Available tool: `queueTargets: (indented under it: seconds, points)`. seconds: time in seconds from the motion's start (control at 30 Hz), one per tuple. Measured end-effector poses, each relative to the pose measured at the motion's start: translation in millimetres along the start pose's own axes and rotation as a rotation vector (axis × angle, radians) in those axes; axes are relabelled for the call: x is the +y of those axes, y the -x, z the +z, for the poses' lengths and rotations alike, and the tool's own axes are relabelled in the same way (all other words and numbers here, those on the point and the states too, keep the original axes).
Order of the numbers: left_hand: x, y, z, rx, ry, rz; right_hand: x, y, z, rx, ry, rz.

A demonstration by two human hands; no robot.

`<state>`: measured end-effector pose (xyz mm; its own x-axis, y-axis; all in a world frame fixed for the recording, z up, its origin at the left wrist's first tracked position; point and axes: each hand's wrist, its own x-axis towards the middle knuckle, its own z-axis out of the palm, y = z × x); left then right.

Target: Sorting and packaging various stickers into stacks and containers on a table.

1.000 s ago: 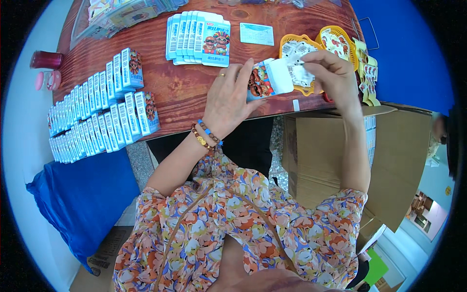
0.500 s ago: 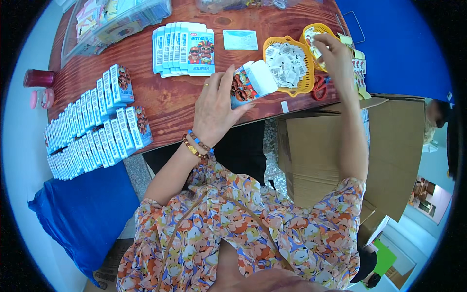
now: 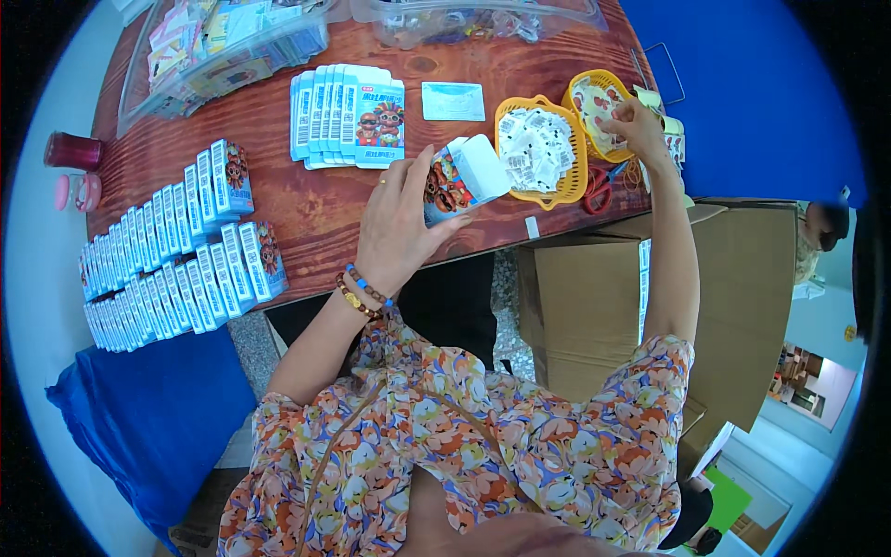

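Left hand [image 3: 394, 223] grip clasping an open-flapped small carton [image 3: 461, 178] near the counter [image 3: 325, 209] front edge; right hand [image 3: 636, 121] grip pinching sachets in the far-right yellow basket [image 3: 594, 93].

Blue-white cartons [image 3: 176, 251] in rows at left, flat stack [image 3: 348, 113] centre.

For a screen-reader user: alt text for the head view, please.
The left hand holds an open small box above a wooden table while the right hand reaches into a yellow basket. Rows of boxes stand at left.

Open-flapped small carton [image 3: 459, 181], tilted above table edge
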<state>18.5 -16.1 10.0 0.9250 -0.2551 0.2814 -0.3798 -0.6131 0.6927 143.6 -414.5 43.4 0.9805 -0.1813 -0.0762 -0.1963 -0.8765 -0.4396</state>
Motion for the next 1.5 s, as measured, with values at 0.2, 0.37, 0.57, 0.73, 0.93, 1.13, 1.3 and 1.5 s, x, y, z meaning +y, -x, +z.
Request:
queueTargets:
  seconds: [0.2, 0.37, 0.57, 0.73, 0.93, 1.13, 1.3, 1.5]
  points:
    - [0.7, -4.5, -1.2, -0.003, -0.004, -0.011, -17.1, 10.1, -14.4, -0.028, -0.112, 0.073]
    - [-2.3, -13.3, 2.7, 0.075, -0.119, 0.041, -90.4, 45.7, -20.6, -0.121, -0.352, -0.115]
    - [1.1, -24.4, 1.2, 0.108, -0.115, 0.045, -194.9, 89.8, 11.5, -0.345, -0.267, -0.425]
    - [-2.2, -27.2, -3.0, 0.188, -0.094, 0.054, -210.0, 94.0, 36.0, -0.202, -0.004, -0.617]
    - [-13.1, -29.2, -8.1, 0.163, -0.025, -0.038, -224.0, 87.2, 35.0, -0.189, -0.219, -0.772]
    - [-16.5, -31.9, -4.3, 0.170, 0.156, -0.022, -213.7, -47.6, 1.8, -0.015, -0.191, -0.508]
    - [-26.9, -25.2, 8.1, 0.079, 0.309, 0.038, -205.0, -189.3, 36.7, -0.213, 0.180, -0.452]
    - [-33.6, -23.2, 8.2, 0.034, 0.426, 0.030, -230.1, -235.6, 75.2, -0.418, 0.594, -0.367]
